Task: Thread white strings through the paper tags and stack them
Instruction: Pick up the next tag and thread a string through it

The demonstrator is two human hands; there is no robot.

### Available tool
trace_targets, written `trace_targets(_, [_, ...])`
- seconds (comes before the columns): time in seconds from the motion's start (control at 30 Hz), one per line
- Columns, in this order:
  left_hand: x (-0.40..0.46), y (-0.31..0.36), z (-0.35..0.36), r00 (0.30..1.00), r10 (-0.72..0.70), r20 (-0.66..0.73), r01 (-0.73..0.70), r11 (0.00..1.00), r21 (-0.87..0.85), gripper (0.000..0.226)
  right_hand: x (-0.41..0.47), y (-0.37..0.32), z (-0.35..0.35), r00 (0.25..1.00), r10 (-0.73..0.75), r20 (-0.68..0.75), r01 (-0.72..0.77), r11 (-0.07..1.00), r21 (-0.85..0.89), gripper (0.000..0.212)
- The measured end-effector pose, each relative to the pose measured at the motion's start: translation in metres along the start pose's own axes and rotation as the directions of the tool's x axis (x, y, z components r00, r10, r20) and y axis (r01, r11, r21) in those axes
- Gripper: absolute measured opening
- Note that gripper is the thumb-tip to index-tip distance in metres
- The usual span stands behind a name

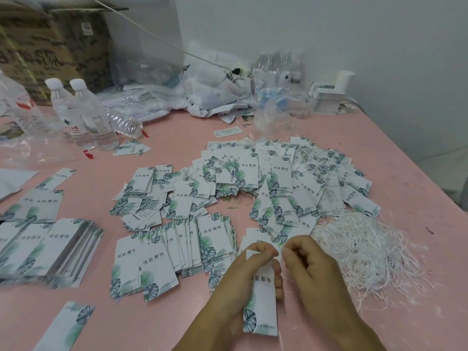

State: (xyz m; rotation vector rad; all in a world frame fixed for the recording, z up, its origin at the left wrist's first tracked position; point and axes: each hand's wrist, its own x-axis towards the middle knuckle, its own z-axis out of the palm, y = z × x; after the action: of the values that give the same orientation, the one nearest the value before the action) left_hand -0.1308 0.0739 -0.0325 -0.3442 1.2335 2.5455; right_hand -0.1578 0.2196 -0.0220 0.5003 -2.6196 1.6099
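Lower centre of frame: left hand point(238, 282) grips a paper tag point(262, 302) upright — right hand point(311, 264), fingers curled, pinches a white string point(287, 278) beside the tag's top.

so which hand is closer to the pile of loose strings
Right. The right hand sits just beside the string pile, at its left edge. The left hand, holding a tag, is further left, beyond the right hand.
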Motion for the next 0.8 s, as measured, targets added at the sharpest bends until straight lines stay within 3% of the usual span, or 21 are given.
trace_targets(0.17, [0.001, -0.004, -0.002, 0.999, 0.012, -0.047, -0.009, 0.997, 0.071, 0.026, -0.005, -0.001, 0.002, 0.994, -0.075, 0.082, 0.079, 0.996, -0.047, 0.020])
trace_targets(0.3, [0.002, -0.004, -0.003, 0.997, 0.047, -0.065, -0.046, 0.999, 0.013, 0.012, -0.006, -0.001, 0.002, 0.993, -0.087, 0.084, 0.090, 0.995, -0.031, 0.021])
trace_targets(0.43, [0.003, -0.001, -0.005, 0.983, 0.128, -0.130, -0.132, 0.991, -0.021, 0.013, -0.005, -0.005, -0.006, 0.978, 0.107, 0.178, -0.139, 0.973, 0.183, 0.028])
trace_targets(0.6, [0.006, 0.006, -0.013, 0.951, 0.234, -0.202, -0.242, 0.970, -0.018, 0.015, 0.007, 0.005, -0.040, 0.844, 0.285, 0.455, -0.390, 0.908, 0.154, 0.009])
trace_targets(0.63, [0.006, 0.007, -0.014, 0.947, 0.244, -0.210, -0.257, 0.966, -0.036, 0.012, 0.008, 0.007, -0.044, 0.845, 0.293, 0.446, -0.432, 0.867, 0.248, 0.008])
trace_targets(0.7, [0.008, 0.006, -0.016, 0.941, 0.261, -0.214, -0.279, 0.959, -0.059, 0.007, 0.011, 0.013, -0.049, 0.860, 0.323, 0.396, -0.504, 0.665, 0.551, 0.008])
trace_targets(0.8, [0.009, 0.003, -0.017, 0.935, 0.282, -0.215, -0.298, 0.953, -0.047, 0.010, 0.015, 0.019, -0.045, 0.884, 0.328, 0.334, -0.442, 0.353, 0.824, 0.019])
